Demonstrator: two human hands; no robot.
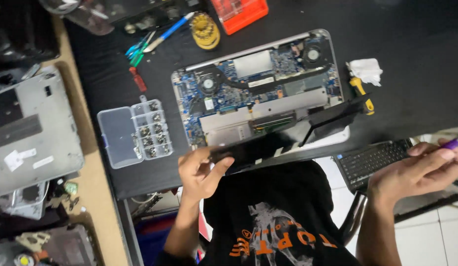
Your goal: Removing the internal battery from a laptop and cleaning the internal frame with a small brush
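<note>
An open laptop base [268, 83] lies on the black mat with its blue circuit board, two fans and silver shields exposed. My left hand [200, 172] grips the near end of a long black flat part [298, 133] that runs along the laptop's front edge and is tilted up off it. Off to the right, beyond the table edge, my right hand [421, 170] is closed on a thin purple tool [455, 143], above a small black keyboard [374, 160].
A clear compartment box [135, 132] of screws sits left of the laptop. Screwdrivers [140, 49], a yellow reel [205, 30] and an orange case [239, 14] lie behind it. A yellow-handled tool [361, 91] and white tissue [365, 70] are at right. A grey laptop cover [32, 128] lies far left.
</note>
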